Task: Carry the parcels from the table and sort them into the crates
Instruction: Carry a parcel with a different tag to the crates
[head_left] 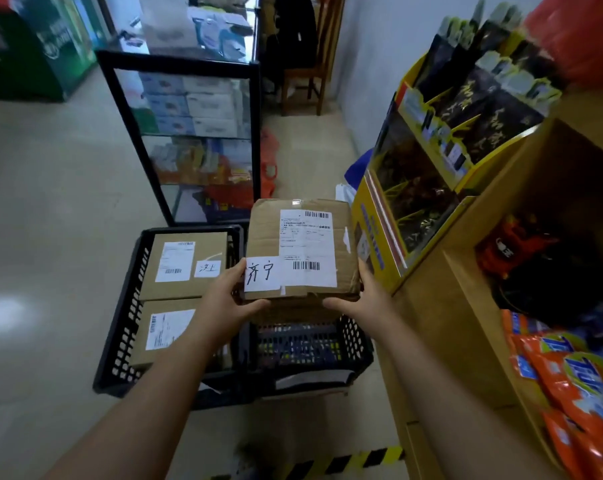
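Head view shows me both hands on one cardboard parcel, held level above the right-hand black crate. My left hand grips the parcel's near left corner, thumb up beside the handwritten tag, fingers curled underneath; my right hand grips the near right corner the same way. I judge the two-corner hold is there to keep the box flat and its shipping label and tag readable, since the tag seems to decide which crate it belongs in. The parcel sits just beyond my fingers, its far edge toward the glass cabinet. Left of that crate, touching it, stands a second black crate already holding two parcels, the farther one with a different handwritten tag. So I read this as the lowering step into the right-hand crate, whose floor looks mostly bare.
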A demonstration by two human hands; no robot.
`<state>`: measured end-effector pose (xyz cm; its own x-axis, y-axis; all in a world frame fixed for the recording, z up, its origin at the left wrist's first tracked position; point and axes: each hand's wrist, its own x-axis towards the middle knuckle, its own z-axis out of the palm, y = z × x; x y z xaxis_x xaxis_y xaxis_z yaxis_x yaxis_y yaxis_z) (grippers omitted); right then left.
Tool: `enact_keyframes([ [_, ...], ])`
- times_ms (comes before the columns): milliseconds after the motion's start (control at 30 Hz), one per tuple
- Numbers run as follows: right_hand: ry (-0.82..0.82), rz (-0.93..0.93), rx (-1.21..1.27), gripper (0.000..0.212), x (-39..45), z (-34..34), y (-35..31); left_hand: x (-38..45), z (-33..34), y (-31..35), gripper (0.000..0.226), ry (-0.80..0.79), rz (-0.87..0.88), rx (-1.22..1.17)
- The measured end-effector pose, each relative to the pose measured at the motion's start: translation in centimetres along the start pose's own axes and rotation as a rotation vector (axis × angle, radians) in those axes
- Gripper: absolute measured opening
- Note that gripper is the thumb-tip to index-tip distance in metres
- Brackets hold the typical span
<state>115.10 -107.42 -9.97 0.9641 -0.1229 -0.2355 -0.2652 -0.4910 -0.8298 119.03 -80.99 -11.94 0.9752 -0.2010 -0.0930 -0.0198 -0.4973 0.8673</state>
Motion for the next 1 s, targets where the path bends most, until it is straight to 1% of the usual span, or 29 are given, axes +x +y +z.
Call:
enact_keyframes([
  [100,-0.002,0.063,0.000,0.109,2.7,0.4,1.1,2.9,0.6,-1.4,0.087,-0.043,-0.058,-0.025],
  [233,-0.002,0.131,-0.022,0.108,5.6,0.8,2.9,5.7,2.2,-3.4,0.094,-0.084,-0.152,-0.056],
  [400,-0.071,0.224,-0.035,0.119,9.9,0.7,6.3,8.8,5.3,-5.3,0.089,-0.091,-0.250,-0.078],
  [500,-0.094,0.245,-0.019,0.116,11.5,1.2,8.0,9.5,6.7,-6.0,0.086,-0.090,-0.300,-0.094],
  [600,-0.157,0.273,-0.014,0.112,13.9,1.7,10.2,10.7,8.8,-7.0,0.084,-0.055,-0.394,-0.097],
  [700,-0.205,0.252,-0.023,0.104,16.1,2.5,12.2,11.9,10.8,-7.9,0.079,-0.008,-0.461,-0.109],
  [867,-0.284,0.234,-0.038,0.106,18.8,3.6,15.6,13.9,13.5,-9.9,0.075,0.028,-0.530,-0.121],
  [1000,-0.281,0.246,-0.033,0.100,20.7,4.7,17.8,15.2,15.0,-12.0,0.073,0.028,-0.563,-0.138],
])
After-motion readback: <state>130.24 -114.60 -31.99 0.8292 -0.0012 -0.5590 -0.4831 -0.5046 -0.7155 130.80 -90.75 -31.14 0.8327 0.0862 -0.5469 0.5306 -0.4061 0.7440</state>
